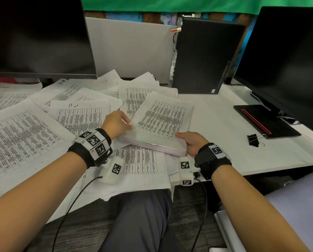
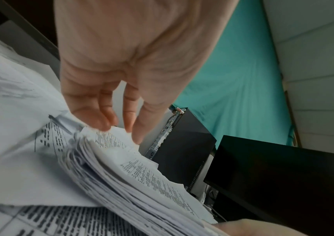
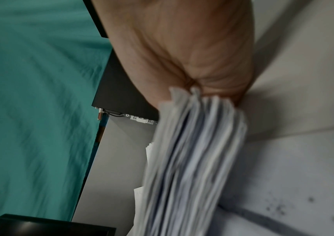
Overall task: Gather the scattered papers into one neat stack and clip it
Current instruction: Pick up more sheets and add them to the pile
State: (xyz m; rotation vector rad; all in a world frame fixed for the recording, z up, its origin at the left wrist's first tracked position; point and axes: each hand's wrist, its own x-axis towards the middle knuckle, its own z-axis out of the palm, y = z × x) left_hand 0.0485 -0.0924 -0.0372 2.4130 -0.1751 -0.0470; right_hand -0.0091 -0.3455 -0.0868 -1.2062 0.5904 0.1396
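A thick stack of printed papers [image 1: 161, 122] lies tilted at the desk's middle, on top of loose sheets. My right hand [image 1: 190, 142] grips its near right corner, thumb on top and fingers beneath; the right wrist view shows the stack [image 3: 192, 159] edge-on in my right hand [image 3: 192, 63]. My left hand [image 1: 118, 122] rests against the stack's left edge. In the left wrist view its fingers [image 2: 109, 118] are nearly straight, touching the stack's [image 2: 125, 178] far corner. Scattered papers [image 1: 24, 135] cover the desk's left half. A black binder clip [image 1: 254, 140] lies to the right.
A dark monitor [image 1: 39, 37] stands at the back left, another monitor [image 1: 288, 60] at the right with its black, red-striped base [image 1: 264, 120]. A black computer tower [image 1: 203, 57] stands behind the stack. Bare white desk [image 1: 215, 120] shows right of the stack.
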